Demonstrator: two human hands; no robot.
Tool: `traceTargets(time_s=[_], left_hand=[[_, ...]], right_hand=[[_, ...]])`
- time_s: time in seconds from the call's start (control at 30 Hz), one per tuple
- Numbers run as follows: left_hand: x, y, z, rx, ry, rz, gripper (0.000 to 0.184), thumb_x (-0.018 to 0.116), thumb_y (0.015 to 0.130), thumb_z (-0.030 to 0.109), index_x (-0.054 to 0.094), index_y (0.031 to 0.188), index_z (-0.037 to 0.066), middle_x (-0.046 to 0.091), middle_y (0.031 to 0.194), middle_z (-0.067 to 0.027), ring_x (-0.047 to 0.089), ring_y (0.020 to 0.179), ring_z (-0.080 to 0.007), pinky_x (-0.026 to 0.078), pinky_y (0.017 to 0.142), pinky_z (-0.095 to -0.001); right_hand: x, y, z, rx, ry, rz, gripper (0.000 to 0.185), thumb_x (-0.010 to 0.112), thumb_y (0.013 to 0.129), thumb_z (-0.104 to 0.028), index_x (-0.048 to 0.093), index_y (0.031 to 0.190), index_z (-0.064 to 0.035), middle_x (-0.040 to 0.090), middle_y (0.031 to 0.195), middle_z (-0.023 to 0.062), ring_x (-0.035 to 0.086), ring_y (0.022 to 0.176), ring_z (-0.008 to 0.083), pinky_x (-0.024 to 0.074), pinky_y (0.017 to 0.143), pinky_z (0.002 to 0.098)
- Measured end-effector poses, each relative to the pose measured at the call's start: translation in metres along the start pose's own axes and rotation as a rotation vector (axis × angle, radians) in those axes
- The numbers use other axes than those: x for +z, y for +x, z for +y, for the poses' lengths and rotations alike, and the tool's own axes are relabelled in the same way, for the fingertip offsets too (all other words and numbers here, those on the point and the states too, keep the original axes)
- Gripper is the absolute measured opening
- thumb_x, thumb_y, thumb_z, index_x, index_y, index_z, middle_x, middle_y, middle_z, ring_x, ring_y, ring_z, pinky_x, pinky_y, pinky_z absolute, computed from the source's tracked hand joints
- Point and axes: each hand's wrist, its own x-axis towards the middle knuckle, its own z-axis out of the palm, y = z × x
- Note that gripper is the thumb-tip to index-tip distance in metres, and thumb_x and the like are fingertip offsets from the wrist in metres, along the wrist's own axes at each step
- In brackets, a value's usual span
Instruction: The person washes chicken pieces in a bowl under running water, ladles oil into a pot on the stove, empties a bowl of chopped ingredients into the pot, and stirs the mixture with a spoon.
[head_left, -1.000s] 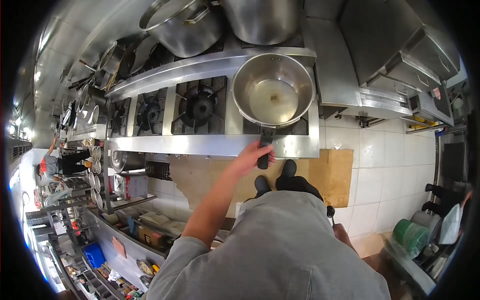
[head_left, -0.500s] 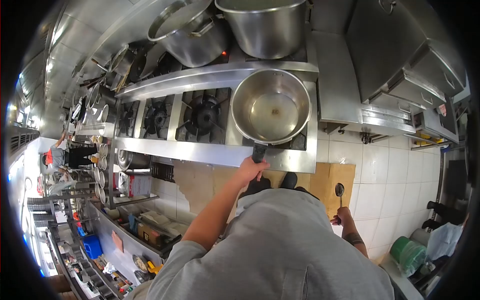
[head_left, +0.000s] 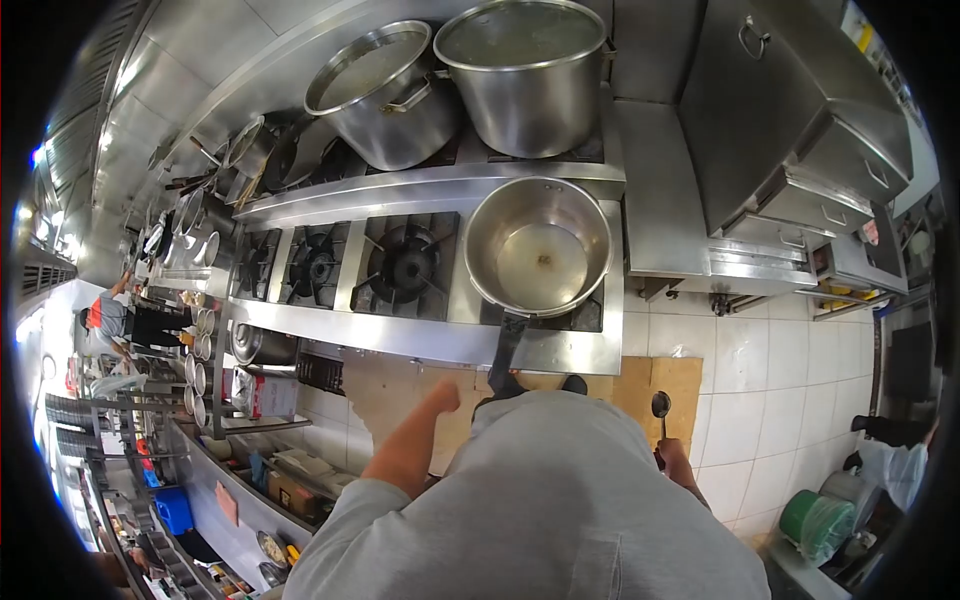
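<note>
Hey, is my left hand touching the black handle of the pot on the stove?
Apart. The head view shows the left hand beside the black handle, with brown floor covering visible between them.

Shirt (head_left: 500, 480): plain grey from where I stand, the cloth soft and lightly creased, with darker patches of shade.
Front of the shirt: a narrow, straight-edged outline (head_left: 600, 565) in the same grey, maybe a pocket; I can't tell.
Left sleeve (head_left: 350, 520): short, grey like the rest, loose at the hem.
Left hand (head_left: 441, 398): bare, as is the forearm.
Right hand (head_left: 673, 456): bare too.
Shoes (head_left: 575, 384): dark, rounded toes, mostly hidden.
</note>
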Motion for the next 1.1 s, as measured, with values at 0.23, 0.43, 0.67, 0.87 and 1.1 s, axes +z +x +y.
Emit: traceTargets(time_s=[0.23, 0.43, 0.67, 0.87, 1.1], left_hand=[[0.084, -0.046, 0.015, -0.050, -0.477, 0.045, 0.018, 0.065, 0.081, 0.019, 0.073, 0.084, 0.004, 0.072, 0.080, -0.0112, 0.069, 0.063, -0.0308, 0.056, 0.061, -0.0396], [0.045, -0.039, 0.052, -0.089, -0.990, 0.537, 0.017, 0.063, 0.082, 0.019, 0.072, 0.085, 0.005, 0.071, 0.080, -0.0131, 0.071, 0.073, -0.0306, 0.057, 0.071, -0.0434], [-0.040, -0.033, 0.071, -0.265, -1.306, 0.620, 0.018, 0.060, 0.090, 0.016, 0.066, 0.088, -0.001, 0.066, 0.075, -0.0096, 0.066, 0.065, -0.0188, 0.055, 0.063, -0.0332], [-0.033, -0.053, 0.073, -0.290, -1.060, 0.619, 0.015, 0.062, 0.086, 0.017, 0.069, 0.088, 0.004, 0.069, 0.080, -0.0104, 0.068, 0.072, -0.0215, 0.056, 0.067, -0.0370], [0.060, -0.026, 0.060, -0.016, -0.201, 0.419, 0.020, 0.065, 0.081, 0.025, 0.076, 0.091, 0.011, 0.072, 0.097, -0.0135, 0.065, 0.103, -0.0348, 0.054, 0.085, -0.0473]], right_hand=[[-0.005, 0.034, 0.022, -0.022, 0.153, -0.048, 0.026, 0.041, 0.100, -0.015, 0.053, 0.108, 0.0073, 0.061, 0.078, 0.0194, 0.067, 0.059, 0.0376, 0.0593, 0.052, 0.0520], [-0.004, 0.058, 0.007, 0.004, 0.167, -0.128, 0.023, 0.042, 0.099, -0.014, 0.050, 0.109, 0.0055, 0.060, 0.083, 0.0199, 0.067, 0.061, 0.0385, 0.0576, 0.051, 0.0512], [-0.001, 0.042, -0.032, -0.015, 0.173, -0.106, 0.017, 0.043, 0.099, -0.017, 0.048, 0.092, -0.0031, 0.057, 0.074, 0.0141, 0.061, 0.051, 0.0335, 0.0579, 0.054, 0.0504], [-0.008, 0.054, -0.030, -0.072, 0.173, -0.150, 0.021, 0.041, 0.094, -0.009, 0.050, 0.102, 0.0089, 0.058, 0.077, 0.0200, 0.067, 0.056, 0.0368, 0.0543, 0.043, 0.0455], [-0.004, 0.049, -0.012, -0.163, 0.025, -0.073, 0.019, 0.043, 0.094, -0.007, 0.055, 0.100, 0.0075, 0.059, 0.072, 0.0175, 0.062, 0.051, 0.0324, 0.0448, 0.040, 0.0450]])
